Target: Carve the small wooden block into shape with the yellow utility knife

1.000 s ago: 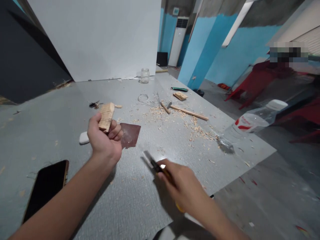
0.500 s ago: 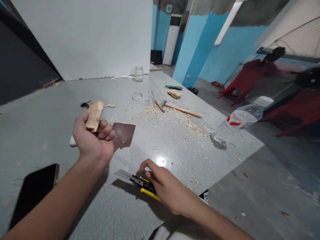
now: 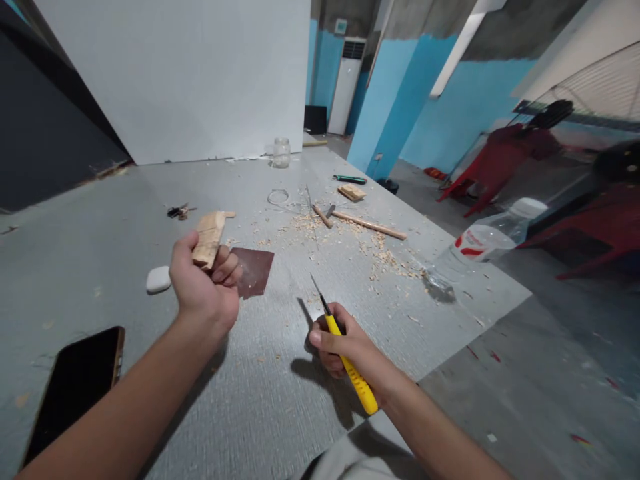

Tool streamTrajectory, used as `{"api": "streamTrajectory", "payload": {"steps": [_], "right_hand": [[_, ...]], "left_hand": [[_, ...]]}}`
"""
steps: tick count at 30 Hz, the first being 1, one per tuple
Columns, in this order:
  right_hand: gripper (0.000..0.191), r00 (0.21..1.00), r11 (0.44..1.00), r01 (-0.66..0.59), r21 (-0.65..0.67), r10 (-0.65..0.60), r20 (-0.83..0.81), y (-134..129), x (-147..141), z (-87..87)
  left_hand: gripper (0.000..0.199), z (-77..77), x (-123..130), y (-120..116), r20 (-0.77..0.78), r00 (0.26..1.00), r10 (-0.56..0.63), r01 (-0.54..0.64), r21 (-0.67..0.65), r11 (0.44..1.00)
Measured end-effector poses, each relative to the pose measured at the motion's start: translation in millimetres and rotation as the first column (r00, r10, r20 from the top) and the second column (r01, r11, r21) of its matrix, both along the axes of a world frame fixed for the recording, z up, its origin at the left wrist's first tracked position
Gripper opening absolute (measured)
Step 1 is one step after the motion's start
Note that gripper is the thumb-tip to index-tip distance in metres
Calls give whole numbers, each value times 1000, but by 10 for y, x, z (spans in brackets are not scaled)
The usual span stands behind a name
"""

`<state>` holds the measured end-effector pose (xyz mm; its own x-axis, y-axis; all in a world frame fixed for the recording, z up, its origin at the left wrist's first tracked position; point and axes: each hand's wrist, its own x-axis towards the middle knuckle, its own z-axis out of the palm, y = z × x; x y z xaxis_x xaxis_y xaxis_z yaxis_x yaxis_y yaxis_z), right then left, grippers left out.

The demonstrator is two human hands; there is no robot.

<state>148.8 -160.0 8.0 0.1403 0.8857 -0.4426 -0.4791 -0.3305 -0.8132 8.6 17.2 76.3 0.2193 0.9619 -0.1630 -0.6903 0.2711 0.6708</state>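
Observation:
Raised over the table's left half, my left hand grips a pale carved block of wood between thumb and fingers. Behind that hand a dark red sheet of sandpaper lies flat, partly covered by the fingers. My right hand is wrapped around a yellow utility knife. The knife's blade is out and points up and away from me, seen nearly edge-on. Blade and wood are well apart.
Wood shavings surround a hammer. Farther back are a wire coil, a glass jar, a green-black cutter and another wood piece. A water bottle stands right; a phone and white case lie left.
My right hand has turned the knife, so its blade swings from pointing left to pointing away from me. My left hand with the wood has shifted slightly right.

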Motion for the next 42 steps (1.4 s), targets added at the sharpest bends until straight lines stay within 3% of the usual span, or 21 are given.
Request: {"api": "streamTrajectory", "payload": {"steps": [3, 7, 10, 16, 21, 25, 35, 39, 42], "right_hand": [[64, 1000, 1000, 2, 17, -2, 8, -52, 17, 0], [54, 988, 997, 51, 56, -58, 141, -171, 113, 25], [47, 988, 994, 86, 66, -94, 126, -265, 191, 94], [41, 970, 970, 227, 90, -217, -112, -301, 167, 199], [45, 863, 966, 256, 19, -220, -455, -331, 160, 146], [39, 823, 957, 289, 16, -240, -515, -346, 175, 77], [51, 953, 979, 188, -74, -200, -226, -370, -7, 28], [53, 989, 991, 136, -15, -135, 59, -378, -38, 56], [50, 945, 996, 6, 85, -33, 327, -398, 40, 124]], "left_hand": [[35, 31, -11, 1, -4, 1000, 7, -7, 2, 1000], [35, 41, -9, 2, -8, 1000, -4, 4, -6, 1000], [34, 26, -5, 8, 0, 1000, -1, 1, -17, 1000], [31, 23, -6, 3, 21, 1000, 10, -10, -16, 1000], [32, 39, -6, 3, 20, 1000, 15, -15, -18, 1000], [32, 36, -2, 13, 9, 1000, 13, -13, -14, 1000], [33, 49, 4, 5, -16, 1000, 5, -5, -7, 1000], [34, 39, 5, 5, -13, 1000, -2, 2, -11, 1000], [35, 36, 6, 5, -10, 1000, -4, 4, -31, 1000]]}}
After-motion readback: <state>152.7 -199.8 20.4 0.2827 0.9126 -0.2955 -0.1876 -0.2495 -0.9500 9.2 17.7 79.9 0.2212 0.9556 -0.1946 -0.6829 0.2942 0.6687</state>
